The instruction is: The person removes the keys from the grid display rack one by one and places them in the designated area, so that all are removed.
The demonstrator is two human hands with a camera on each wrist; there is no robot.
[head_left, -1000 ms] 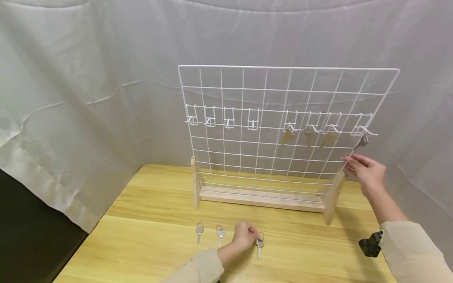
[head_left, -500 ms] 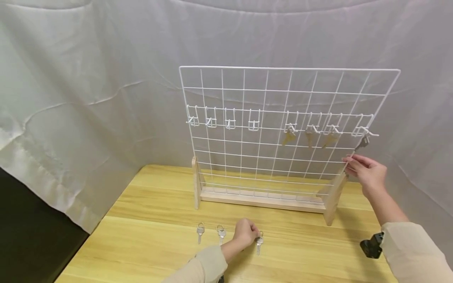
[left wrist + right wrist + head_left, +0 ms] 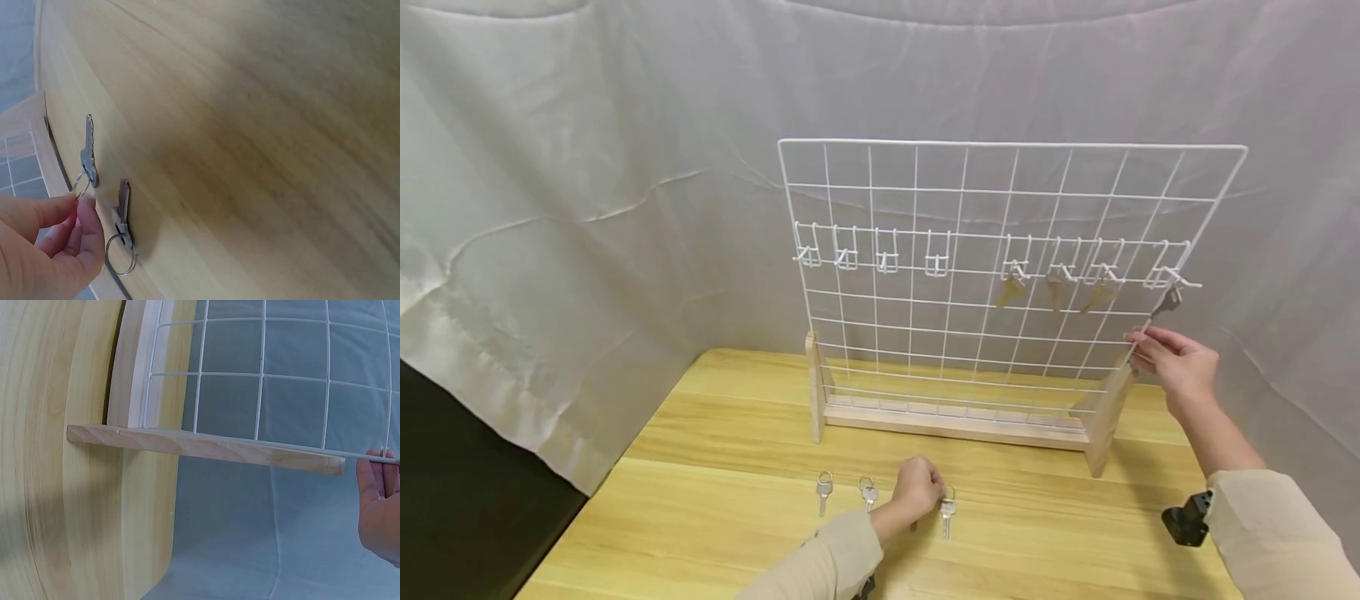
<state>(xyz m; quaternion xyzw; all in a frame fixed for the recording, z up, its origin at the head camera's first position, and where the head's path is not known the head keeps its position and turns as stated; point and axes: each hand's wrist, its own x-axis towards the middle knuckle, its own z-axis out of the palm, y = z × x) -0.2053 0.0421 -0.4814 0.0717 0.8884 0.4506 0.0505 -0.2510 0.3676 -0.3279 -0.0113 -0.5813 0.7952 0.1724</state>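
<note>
My left hand (image 3: 917, 490) is low over the table in front of the rack. Its thumb and fingertips pinch the ring of a silver key (image 3: 89, 153), whose blade points away from the hand. Close by, a second key (image 3: 122, 219) with a ring lies on the wood; the hand mostly hides it in the head view. Two more ringed keys, the outer key (image 3: 823, 493) and the inner key (image 3: 869, 492), lie to the left. My right hand (image 3: 1180, 367) grips the right edge wire of the white grid rack (image 3: 966, 145), just above its wooden foot.
White hooks run across the grid. Keys hang from the right-hand hooks, such as a brass key (image 3: 1012, 290) and a dark key (image 3: 1169, 300); the left hooks, such as one hook (image 3: 936, 265), hold none. Grey curtain (image 3: 625, 250) surrounds the wooden table (image 3: 700, 475).
My left hand has shifted slightly away from me toward the rack, and the pinched key has moved with it. The right hand has stayed on the rack's edge.
</note>
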